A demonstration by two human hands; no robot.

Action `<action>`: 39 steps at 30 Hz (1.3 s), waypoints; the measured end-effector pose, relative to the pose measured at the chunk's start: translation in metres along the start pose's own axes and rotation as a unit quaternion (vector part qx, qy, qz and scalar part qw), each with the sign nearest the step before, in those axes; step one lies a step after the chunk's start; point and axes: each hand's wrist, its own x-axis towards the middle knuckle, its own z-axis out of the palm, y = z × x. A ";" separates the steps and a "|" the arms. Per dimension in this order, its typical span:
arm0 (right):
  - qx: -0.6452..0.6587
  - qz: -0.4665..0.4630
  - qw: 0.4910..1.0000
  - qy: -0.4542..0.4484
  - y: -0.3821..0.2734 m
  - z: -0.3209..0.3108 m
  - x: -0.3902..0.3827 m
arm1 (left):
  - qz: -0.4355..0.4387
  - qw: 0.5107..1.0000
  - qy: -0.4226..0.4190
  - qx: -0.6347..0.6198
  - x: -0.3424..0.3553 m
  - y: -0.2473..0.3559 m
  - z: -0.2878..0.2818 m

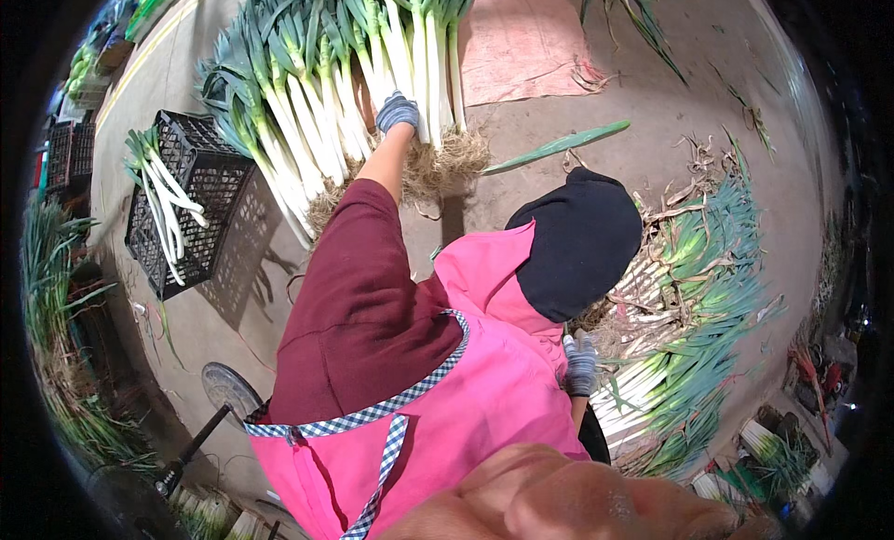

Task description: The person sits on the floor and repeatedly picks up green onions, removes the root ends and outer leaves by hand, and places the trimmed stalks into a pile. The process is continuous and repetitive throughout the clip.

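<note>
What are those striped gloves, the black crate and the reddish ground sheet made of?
Striped gloves: probably knitted yarn, matte, judging by the soft, close fit.
Black crate: likely moulded plastic, given its regular lattice walls.
Reddish ground sheet: thin, matte; loose strands at one corner suggest a weave, plastic or cloth.

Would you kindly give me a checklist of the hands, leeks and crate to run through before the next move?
1. Gloves on both hands: ok, the left hand and right hand each wear a striped glove.
2. Left hand at the upper row: ok, it is on the white stems.
3. Right hand's grip by the right-hand pile: cannot tell, the fingers are not clear enough.
4. Upper row's roots at one end: ok, they face the person.
5. Floor free of scraps: not ok, a loose leaf lies near the roots.
6. Small bunch off the floor: ok, it rests on the crate.
</note>
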 end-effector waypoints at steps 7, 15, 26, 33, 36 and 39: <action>-0.039 -0.158 0.986 0.044 0.135 0.055 0.028 | 0.040 0.991 -0.118 0.041 -0.011 -0.006 -0.018; 0.436 0.295 0.850 0.030 0.071 0.051 0.023 | -0.057 0.965 0.062 -0.249 -0.098 -0.047 0.046; 0.200 0.110 0.973 -0.024 0.008 0.024 0.018 | 0.035 0.998 0.019 0.045 -0.098 0.036 0.041; 0.158 0.025 0.985 -0.057 -0.043 0.028 0.052 | 0.031 0.997 -0.007 0.065 -0.094 0.068 0.037; 0.164 -0.043 0.982 -0.080 -0.094 0.032 0.080 | 0.054 0.994 0.026 0.093 -0.090 0.062 0.050; 0.167 -0.110 0.976 -0.085 -0.140 0.028 0.097 | 0.131 0.977 0.118 0.119 -0.074 0.060 0.077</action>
